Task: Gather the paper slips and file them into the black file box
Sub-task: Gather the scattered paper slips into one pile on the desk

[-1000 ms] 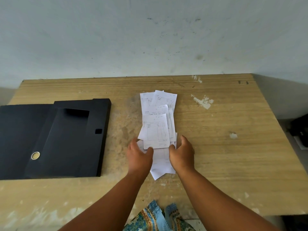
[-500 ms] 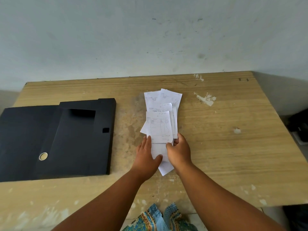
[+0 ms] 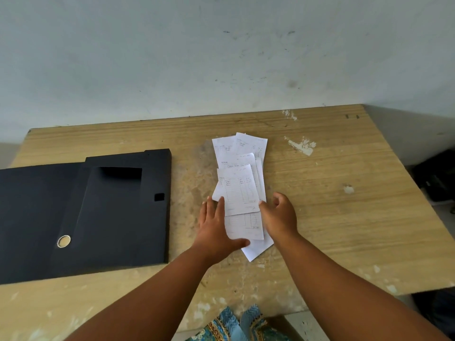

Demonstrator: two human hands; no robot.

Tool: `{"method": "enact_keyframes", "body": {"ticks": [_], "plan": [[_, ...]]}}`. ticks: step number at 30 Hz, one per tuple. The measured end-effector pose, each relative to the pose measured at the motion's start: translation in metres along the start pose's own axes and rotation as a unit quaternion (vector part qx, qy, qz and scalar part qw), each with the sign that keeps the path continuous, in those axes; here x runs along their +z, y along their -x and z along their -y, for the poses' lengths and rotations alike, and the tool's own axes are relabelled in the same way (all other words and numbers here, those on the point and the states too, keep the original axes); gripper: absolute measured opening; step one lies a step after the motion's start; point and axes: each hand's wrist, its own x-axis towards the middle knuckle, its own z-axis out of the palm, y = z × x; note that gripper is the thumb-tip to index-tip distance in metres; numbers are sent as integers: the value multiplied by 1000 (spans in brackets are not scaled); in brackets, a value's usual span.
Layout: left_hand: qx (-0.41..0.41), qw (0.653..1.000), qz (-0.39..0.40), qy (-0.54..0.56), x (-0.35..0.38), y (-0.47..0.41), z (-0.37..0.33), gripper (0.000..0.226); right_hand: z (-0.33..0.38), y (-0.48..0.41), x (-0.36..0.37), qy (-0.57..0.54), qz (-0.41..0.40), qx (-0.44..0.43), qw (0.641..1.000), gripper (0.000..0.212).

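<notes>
The worn wooden surface (image 3: 320,217) carries everything, pushed against a pale wall. On its left side lies the black file box (image 3: 103,212), flat, with its flap spread open toward the far left, well apart from my hands. Near the middle the paper slips (image 3: 240,173) lie in a loose, overlapping fan running away from me. My left hand (image 3: 216,230) rests flat on the near slips, fingers spread apart and pressing down, thumb across a lower sheet. My right hand (image 3: 279,216) sits at the pile's right edge, fingers loosely curled and gripping nothing. The far slips lie beyond both hands, so I judge that squeezing the pile together from here could leave them behind, or crease the thin, uneven sheets.
</notes>
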Motion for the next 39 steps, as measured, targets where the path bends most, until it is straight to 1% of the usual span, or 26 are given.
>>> {"method": "enact_keyframes", "body": {"ticks": [3,8,12,15,17,18,21,24,26,27,28,29,31,32,33,35,39], "plan": [[-11,999,22,-39,2,-9,-2,148,5,-15,3,36,8,-22,999,63],[-19,996,35,-78,5,-26,0,153,16,-45,6,141,14,-94,985,69],[6,992,49,-116,-2,-41,8,155,24,-69,13,212,46,-190,958,72],[23,991,50,-119,-9,-52,12,153,26,-87,21,281,96,-224,928,83],[31,990,57,-122,-14,-58,15,150,22,-93,24,338,121,-243,901,85],[35,990,62,-124,-17,-60,17,149,19,-95,24,351,126,-249,894,85],[47,987,78,-129,-21,-63,17,150,14,-98,20,345,149,-266,888,85],[51,983,81,-154,-21,-60,14,156,14,-97,10,363,187,-286,867,86],[54,981,81,-170,-21,-60,13,159,15,-96,6,360,208,-291,862,83],[56,979,82,-176,-22,-60,12,159,15,-95,5,339,202,-300,868,77],[56,979,82,-180,-22,-60,12,159,16,-95,4,308,179,-316,879,69],[54,978,82,-181,-22,-60,12,159,17,-97,4,273,141,-332,892,60],[49,979,84,-181,-23,-59,11,160,25,-101,5,220,74,-323,918,49],[47,978,85,-182,-23,-59,10,161,30,-104,6,214,58,-310,925,49],[45,978,88,-185,-23,-58,9,162,35,-108,8,225,54,-306,923,51],[44,976,95,-192,-23,-58,6,166,43,-120,13,279,68,-319,903,60],[47,970,102,-216,-24,-61,3,169,49,-138,24,370,168,-273,872,82]]}}
